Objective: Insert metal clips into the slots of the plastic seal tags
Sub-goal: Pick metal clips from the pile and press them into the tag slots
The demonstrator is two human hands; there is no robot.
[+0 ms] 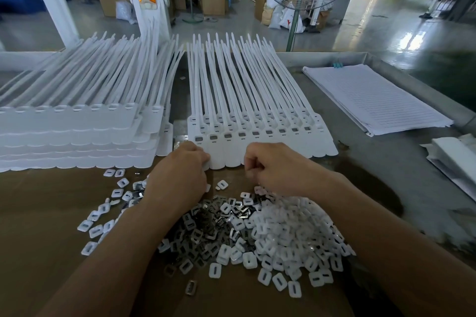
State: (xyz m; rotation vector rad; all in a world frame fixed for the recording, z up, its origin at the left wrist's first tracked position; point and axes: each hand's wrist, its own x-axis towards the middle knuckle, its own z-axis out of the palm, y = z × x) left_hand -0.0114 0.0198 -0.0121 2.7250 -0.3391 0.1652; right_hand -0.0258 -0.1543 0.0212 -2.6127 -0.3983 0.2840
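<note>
Row of tags (pixel 257 121) sits mid-worktop (pixel 360 162), straps pointing away. Left of it, stacked tags (pixel 72 131). In front, a heap of clips (pixel 244 234). Left hand (pixel 180 170) and right hand (pixel 273 165) sit between heap and row, the left on the row's near corner. Paper sheets (pixel 373 100) lie off right.

White seal tags (pixel 260 136); silver metal clips (pixel 203 229); white plastic caps (pixel 291 229); brown cardboard (pixel 38 213); lined white paper (pixel 373 100).

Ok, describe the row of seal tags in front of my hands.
The row of seal tags is white plastic: flat round-ended flags joined side by side, each with a small dark rectangular slot, and long thin tails fanning away. It lies flat on the table. The left hand holds its near left corner; the right hand curls at its near edge.
</note>
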